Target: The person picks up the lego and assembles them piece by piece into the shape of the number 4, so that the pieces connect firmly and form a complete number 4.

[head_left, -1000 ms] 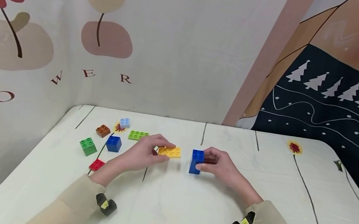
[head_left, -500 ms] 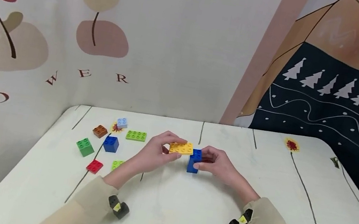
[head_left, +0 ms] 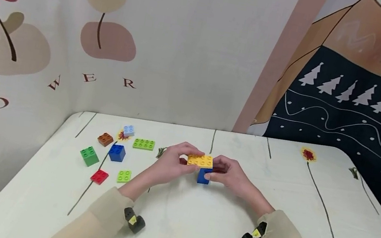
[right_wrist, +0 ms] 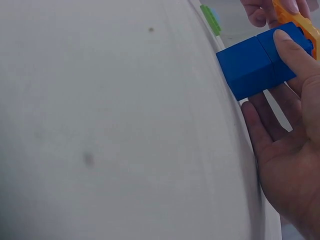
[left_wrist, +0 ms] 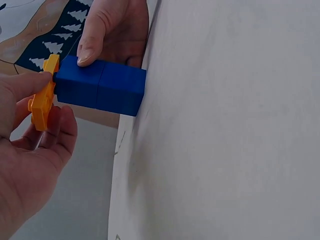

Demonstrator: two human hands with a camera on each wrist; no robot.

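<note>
My left hand [head_left: 176, 162] pinches a flat yellow building brick [head_left: 200, 160] between thumb and fingers, right over the top of a blue tower. That tower is two blue bricks [left_wrist: 100, 85] stacked upright on the table, the seam between them plain in both wrist views. In the left wrist view the yellow brick [left_wrist: 44, 95] lies right at the studs of the upper blue brick, and its far end juts out past the tower. My right hand [head_left: 232, 173] grips the blue tower [right_wrist: 265, 61] from the right, thumb on the near face.
On the table's left lie loose bricks: light blue [head_left: 129, 130], brown [head_left: 105, 139], blue [head_left: 117, 153], green [head_left: 89, 156], red [head_left: 99, 176], a long lime plate [head_left: 144, 144] and a small lime one [head_left: 124, 176]. A printed cloth wall [head_left: 187, 50] stands behind the table.
My left hand has carried the yellow brick rightward, from beside the blue tower to over its top. The right hand has stayed on the tower. The small lime brick has come into view.
</note>
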